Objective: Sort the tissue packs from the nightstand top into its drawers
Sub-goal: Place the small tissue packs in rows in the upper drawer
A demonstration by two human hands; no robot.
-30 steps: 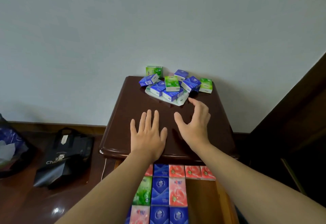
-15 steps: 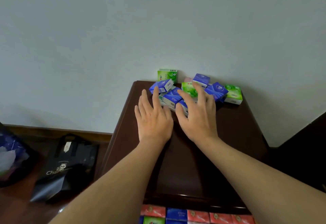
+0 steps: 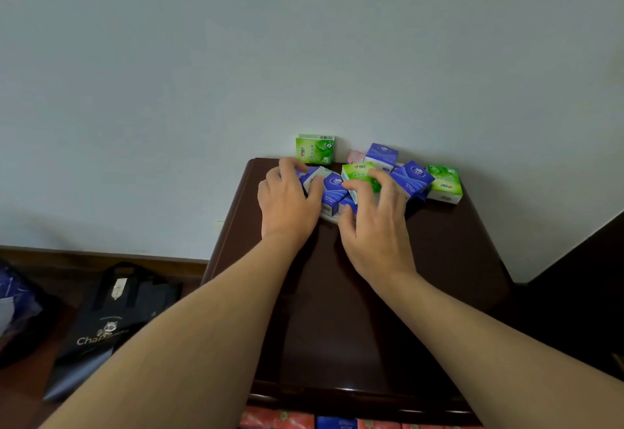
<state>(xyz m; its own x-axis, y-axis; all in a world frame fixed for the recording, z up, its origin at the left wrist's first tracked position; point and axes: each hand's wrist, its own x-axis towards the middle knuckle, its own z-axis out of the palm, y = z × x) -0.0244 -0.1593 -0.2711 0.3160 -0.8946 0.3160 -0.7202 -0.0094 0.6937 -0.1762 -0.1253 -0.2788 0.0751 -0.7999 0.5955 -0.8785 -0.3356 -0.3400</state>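
Several blue and green tissue packs lie in a heap at the back of the dark wooden nightstand top (image 3: 439,259), against the wall. My left hand (image 3: 287,202) curls its fingers and thumb round a blue pack (image 3: 312,175) at the heap's left end. My right hand (image 3: 376,222) grips a green pack (image 3: 358,171) in the middle, thumb on its near side. Another green pack (image 3: 315,149) stands upright against the wall. A blue pack (image 3: 412,178) and a green pack (image 3: 444,183) lie at the right.
The open drawer's red and blue packs (image 3: 280,420) show as a strip below the nightstand's front edge. A black bag (image 3: 111,324) lies on the floor to the left. Dark furniture (image 3: 580,293) stands at the right.
Both hands reached from the nightstand's front to the heap at the back, and their fingers have curled onto packs. The view tilted up, so the drawer is nearly out of sight.
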